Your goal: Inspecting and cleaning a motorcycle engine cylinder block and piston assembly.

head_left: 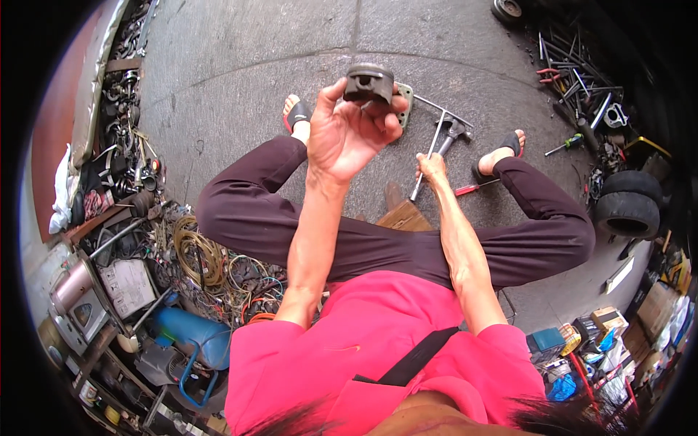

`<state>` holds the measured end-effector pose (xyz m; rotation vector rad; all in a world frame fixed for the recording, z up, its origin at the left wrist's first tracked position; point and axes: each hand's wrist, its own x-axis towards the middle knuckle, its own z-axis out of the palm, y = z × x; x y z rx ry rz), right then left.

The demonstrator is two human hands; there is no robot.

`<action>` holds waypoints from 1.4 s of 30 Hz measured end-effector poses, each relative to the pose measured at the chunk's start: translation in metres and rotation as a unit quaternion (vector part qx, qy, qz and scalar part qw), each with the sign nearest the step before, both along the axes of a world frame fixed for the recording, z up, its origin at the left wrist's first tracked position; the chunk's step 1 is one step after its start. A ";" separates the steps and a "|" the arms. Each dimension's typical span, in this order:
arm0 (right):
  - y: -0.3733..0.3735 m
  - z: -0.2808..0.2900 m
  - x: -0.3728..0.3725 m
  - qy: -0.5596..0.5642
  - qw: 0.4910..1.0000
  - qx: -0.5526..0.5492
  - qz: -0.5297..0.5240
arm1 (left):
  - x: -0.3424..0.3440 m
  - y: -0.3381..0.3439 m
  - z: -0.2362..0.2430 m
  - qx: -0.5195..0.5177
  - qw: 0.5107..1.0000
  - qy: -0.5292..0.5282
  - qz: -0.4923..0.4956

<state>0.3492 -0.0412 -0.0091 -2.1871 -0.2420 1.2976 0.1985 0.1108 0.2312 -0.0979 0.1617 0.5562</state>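
Observation:
My left hand (349, 138) is raised over the floor, palm up, its fingers and thumb closed round a dark, worn engine piston (369, 86). The hole in the piston's side faces me. Partly hidden behind those fingers is a flat greenish metal plate (406, 106) with holes. Lower down, my right hand (432, 167) grips the shaft of a steel T-handle wrench (437, 132). Beside that shaft lies a hammer (457, 129); whether my right hand also touches its handle I cannot tell. A screwdriver with a red handle (467, 190) rests on the floor near my right wrist.
A wooden block (404, 216) sits between my legs. Loose tools (578, 83) and stacked small tyres (629, 203) line the right side. Metal parts (120, 102), coiled hose (198, 254) and a blue compressor tank (193, 334) crowd the left.

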 end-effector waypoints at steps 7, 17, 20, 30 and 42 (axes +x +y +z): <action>0.047 0.127 0.035 -0.101 0.931 0.180 0.300 | -0.011 -0.002 0.056 0.088 0.981 0.143 -0.099; 0.090 0.353 0.106 0.025 0.815 0.404 0.415 | 0.034 0.017 0.093 0.347 0.848 0.297 -0.270; 0.095 0.344 0.098 0.028 0.759 0.466 0.454 | 0.036 0.020 0.094 0.347 0.853 0.277 -0.275; 0.085 0.346 0.091 -0.033 0.807 0.443 0.388 | 0.034 0.023 0.101 0.364 0.825 0.343 -0.262; 0.087 0.331 0.073 -0.115 0.769 0.503 0.376 | 0.023 0.018 0.099 0.380 0.837 0.357 -0.165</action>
